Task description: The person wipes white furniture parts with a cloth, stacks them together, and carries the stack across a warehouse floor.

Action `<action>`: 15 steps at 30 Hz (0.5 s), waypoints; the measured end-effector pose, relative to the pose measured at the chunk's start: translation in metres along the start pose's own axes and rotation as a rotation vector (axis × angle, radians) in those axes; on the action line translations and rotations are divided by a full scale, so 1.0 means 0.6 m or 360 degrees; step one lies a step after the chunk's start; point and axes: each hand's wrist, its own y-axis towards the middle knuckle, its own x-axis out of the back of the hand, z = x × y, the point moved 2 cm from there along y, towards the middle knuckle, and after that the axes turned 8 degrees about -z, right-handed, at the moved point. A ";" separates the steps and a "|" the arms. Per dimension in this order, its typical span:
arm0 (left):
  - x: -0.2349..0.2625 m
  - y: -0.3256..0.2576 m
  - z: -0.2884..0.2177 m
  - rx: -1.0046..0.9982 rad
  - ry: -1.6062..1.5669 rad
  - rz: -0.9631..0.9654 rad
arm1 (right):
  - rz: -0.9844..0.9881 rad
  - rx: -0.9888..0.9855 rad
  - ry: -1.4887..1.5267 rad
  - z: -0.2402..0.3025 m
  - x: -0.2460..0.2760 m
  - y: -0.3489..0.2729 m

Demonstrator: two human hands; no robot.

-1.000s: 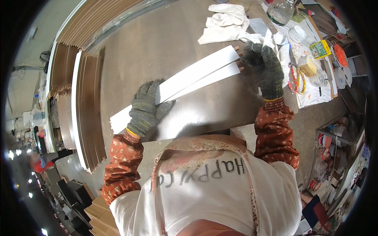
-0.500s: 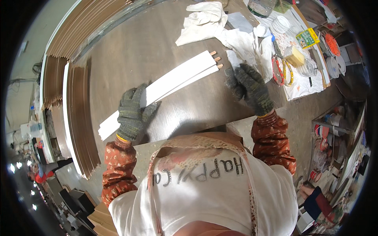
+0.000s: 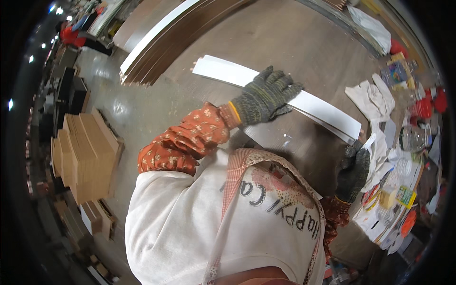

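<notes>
Two long white strips lie one against the other across the brown table, with small wooden dowel pegs at their ends. My left hand, in a dark grey-green knit glove with a yellow cuff edge, is closed over the middle of the strips. Its thumb is on the near side. Close to the strips' right end is my right hand, in a matching glove, its fingers curled. What it holds, if anything, is hidden. Crumpled white cloth lies right beside it.
Brown white-edged boards stand stacked at the far left of the table. At right are a clear jar, a yellow sponge and a yellow-green packet. Cardboard is stacked on the floor at left.
The view has turned leftward, so the strips now slant down to the right. My left hand stays on them, nearer their middle in view. My right hand is at their right end.
</notes>
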 end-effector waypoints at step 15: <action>0.036 0.004 0.029 -0.0083 0.0003 0.0032 | -0.0334 0.1862 -0.2713 -0.014 0.109 -0.016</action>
